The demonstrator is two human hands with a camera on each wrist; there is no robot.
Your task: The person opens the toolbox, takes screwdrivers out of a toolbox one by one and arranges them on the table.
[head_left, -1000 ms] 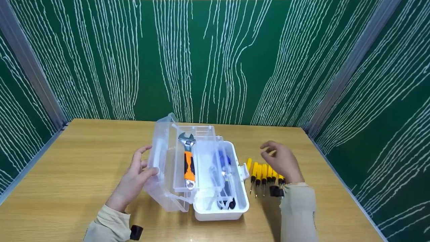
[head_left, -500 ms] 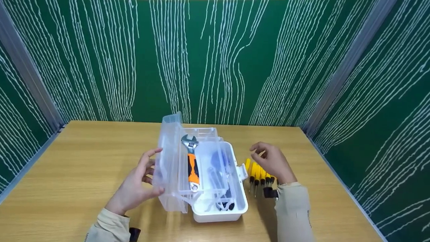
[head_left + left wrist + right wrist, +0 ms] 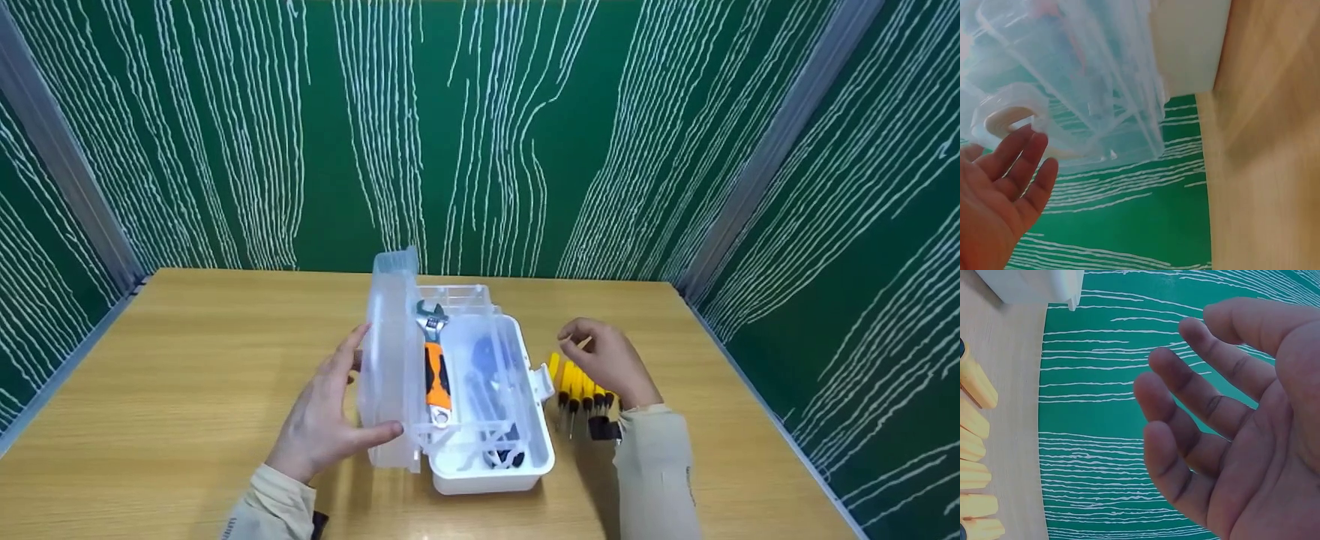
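Observation:
A white toolbox (image 3: 491,484) stands on the table with its clear lid (image 3: 390,360) raised nearly upright at its left. My left hand (image 3: 322,416) touches the outside of that lid, thumb at the near end and fingers spread along it. In the left wrist view, fingertips meet the lid's handle (image 3: 1013,115). An adjustable wrench (image 3: 436,367) with an orange and black grip lies in the clear tray (image 3: 454,296). More tools show blurred through the plastic below. My right hand (image 3: 611,360) hovers over yellow-handled screwdrivers (image 3: 576,382), fingers loosely bent, holding nothing.
The toolbox's white latch (image 3: 541,382) sticks out at its right side, close to the screwdrivers. Green panels (image 3: 480,135) with white wavy lines enclose the back and sides of the wooden table (image 3: 195,360).
The lid has swung up and rightward, and the tray with the wrench has shifted right with it. My left hand has followed the lid. My right hand moved slightly left, then stayed.

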